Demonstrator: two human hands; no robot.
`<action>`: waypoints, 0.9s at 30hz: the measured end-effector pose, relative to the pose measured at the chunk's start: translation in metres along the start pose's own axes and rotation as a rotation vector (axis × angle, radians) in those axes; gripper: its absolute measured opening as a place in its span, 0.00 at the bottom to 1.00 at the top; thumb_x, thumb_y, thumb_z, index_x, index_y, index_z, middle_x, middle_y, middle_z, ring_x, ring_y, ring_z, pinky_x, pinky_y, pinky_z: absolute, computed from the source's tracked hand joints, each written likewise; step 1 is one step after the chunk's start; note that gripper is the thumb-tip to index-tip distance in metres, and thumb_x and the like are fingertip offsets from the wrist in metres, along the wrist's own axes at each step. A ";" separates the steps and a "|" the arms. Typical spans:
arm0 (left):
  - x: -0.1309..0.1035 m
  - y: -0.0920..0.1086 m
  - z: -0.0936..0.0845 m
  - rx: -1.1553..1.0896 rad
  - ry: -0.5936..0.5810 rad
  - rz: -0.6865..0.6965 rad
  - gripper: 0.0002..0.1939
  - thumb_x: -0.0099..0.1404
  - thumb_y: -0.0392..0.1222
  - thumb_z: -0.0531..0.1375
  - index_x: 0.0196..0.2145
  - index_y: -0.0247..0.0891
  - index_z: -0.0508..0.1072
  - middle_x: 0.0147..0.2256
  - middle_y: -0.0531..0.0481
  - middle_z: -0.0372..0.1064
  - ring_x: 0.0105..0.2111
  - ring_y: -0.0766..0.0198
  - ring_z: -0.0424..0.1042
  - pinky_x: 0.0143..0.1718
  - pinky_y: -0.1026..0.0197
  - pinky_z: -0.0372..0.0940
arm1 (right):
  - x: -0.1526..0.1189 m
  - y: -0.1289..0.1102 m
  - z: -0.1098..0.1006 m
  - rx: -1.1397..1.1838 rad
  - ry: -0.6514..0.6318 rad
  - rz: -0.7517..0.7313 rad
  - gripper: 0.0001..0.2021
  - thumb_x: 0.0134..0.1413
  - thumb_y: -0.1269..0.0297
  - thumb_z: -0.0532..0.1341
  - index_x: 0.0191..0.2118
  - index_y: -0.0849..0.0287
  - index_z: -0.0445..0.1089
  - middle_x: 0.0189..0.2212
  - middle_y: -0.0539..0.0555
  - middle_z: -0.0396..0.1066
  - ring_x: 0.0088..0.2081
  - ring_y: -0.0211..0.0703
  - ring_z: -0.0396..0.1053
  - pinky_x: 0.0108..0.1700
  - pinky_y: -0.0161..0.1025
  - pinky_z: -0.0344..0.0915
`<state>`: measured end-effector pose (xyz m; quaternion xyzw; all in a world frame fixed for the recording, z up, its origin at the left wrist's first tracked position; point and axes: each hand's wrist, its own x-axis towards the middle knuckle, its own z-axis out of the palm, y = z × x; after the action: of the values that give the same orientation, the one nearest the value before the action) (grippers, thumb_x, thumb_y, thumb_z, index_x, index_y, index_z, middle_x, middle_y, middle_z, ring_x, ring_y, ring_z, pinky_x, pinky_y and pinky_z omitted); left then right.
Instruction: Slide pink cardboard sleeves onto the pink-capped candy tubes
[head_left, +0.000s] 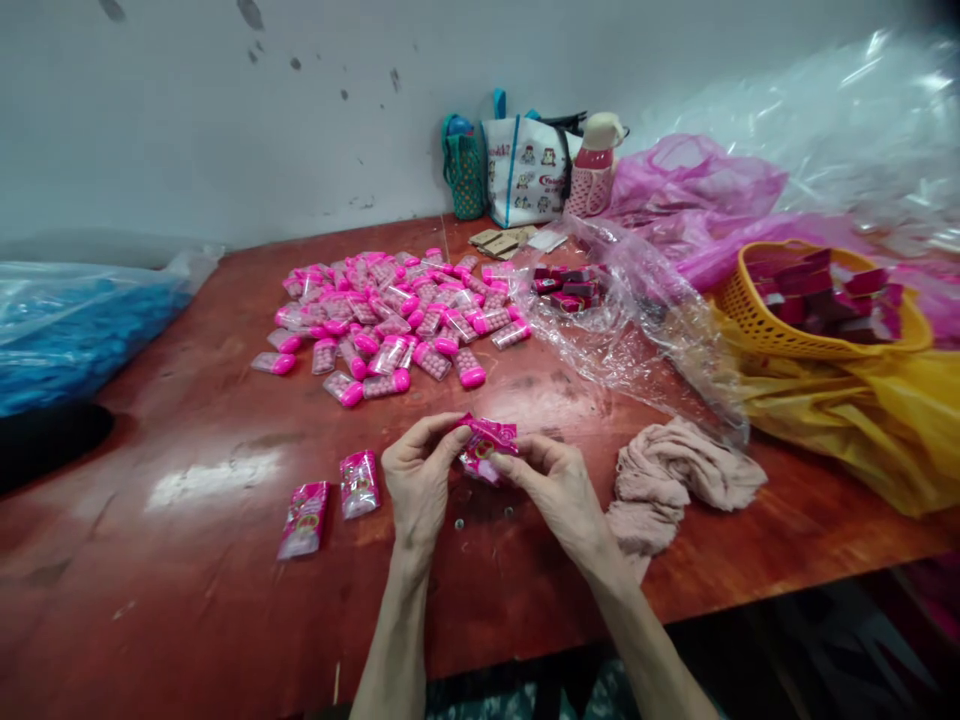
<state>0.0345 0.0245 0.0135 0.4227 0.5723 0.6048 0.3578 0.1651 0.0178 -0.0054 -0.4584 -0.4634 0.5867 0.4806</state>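
Over the near middle of the table, my left hand [421, 470] and my right hand [553, 485] pinch a pink printed plastic sleeve [487, 447] between them, thumbs on top. Whether a bottle sits inside it is hard to make out. To the left of my left hand lie two small containers in pink printed sleeves, a nearer wrapped container [304, 520] and a farther wrapped container [360, 484]. Beyond my hands spreads a heap of small clear bottles [390, 310] with pink caps and pink beads inside.
At right a crumpled beige cloth [675, 480] lies near a yellow basket [757, 300] of dark red sleeves. Clear plastic [637, 320] covers more dark red pieces. A white bag [525, 175] stands by the wall. At left is a bag of blue items [82, 310].
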 end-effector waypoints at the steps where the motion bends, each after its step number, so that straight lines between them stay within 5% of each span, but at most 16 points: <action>1: 0.000 0.000 0.000 -0.011 0.004 0.008 0.07 0.50 0.37 0.64 0.30 0.38 0.76 0.28 0.53 0.73 0.28 0.67 0.70 0.30 0.67 0.64 | 0.000 0.001 0.001 0.003 0.002 -0.001 0.11 0.46 0.59 0.62 0.31 0.62 0.71 0.24 0.51 0.71 0.27 0.40 0.67 0.30 0.34 0.63; 8: -0.005 0.000 0.004 -0.110 0.058 0.037 0.10 0.48 0.36 0.65 0.32 0.37 0.75 0.27 0.53 0.74 0.27 0.67 0.71 0.29 0.66 0.66 | -0.010 -0.006 0.007 -0.131 0.117 -0.094 0.11 0.52 0.59 0.57 0.26 0.61 0.70 0.21 0.48 0.66 0.25 0.36 0.61 0.28 0.31 0.57; 15: -0.009 0.004 0.001 -0.095 0.017 0.017 0.07 0.50 0.40 0.64 0.25 0.36 0.69 0.20 0.56 0.66 0.16 0.71 0.64 0.16 0.69 0.59 | -0.019 -0.009 0.013 -0.265 0.190 -0.156 0.16 0.57 0.57 0.51 0.25 0.61 0.66 0.20 0.48 0.62 0.23 0.35 0.56 0.25 0.31 0.54; 20: -0.003 0.005 -0.006 -0.132 -0.068 0.000 0.08 0.49 0.40 0.64 0.21 0.36 0.68 0.16 0.57 0.63 0.16 0.70 0.62 0.18 0.68 0.58 | -0.015 -0.012 0.019 -0.303 0.212 -0.187 0.14 0.53 0.54 0.56 0.32 0.61 0.69 0.24 0.50 0.66 0.26 0.38 0.61 0.27 0.32 0.58; 27: -0.005 0.020 -0.005 -0.245 -0.280 -0.057 0.04 0.49 0.37 0.63 0.21 0.34 0.76 0.34 0.44 0.72 0.31 0.61 0.70 0.31 0.63 0.63 | -0.007 -0.007 0.023 -0.298 0.103 -0.193 0.20 0.57 0.53 0.49 0.29 0.64 0.71 0.20 0.51 0.65 0.22 0.37 0.61 0.24 0.32 0.58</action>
<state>0.0331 0.0166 0.0331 0.4396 0.4510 0.5948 0.4996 0.1444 0.0091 0.0053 -0.5073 -0.5617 0.4387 0.4845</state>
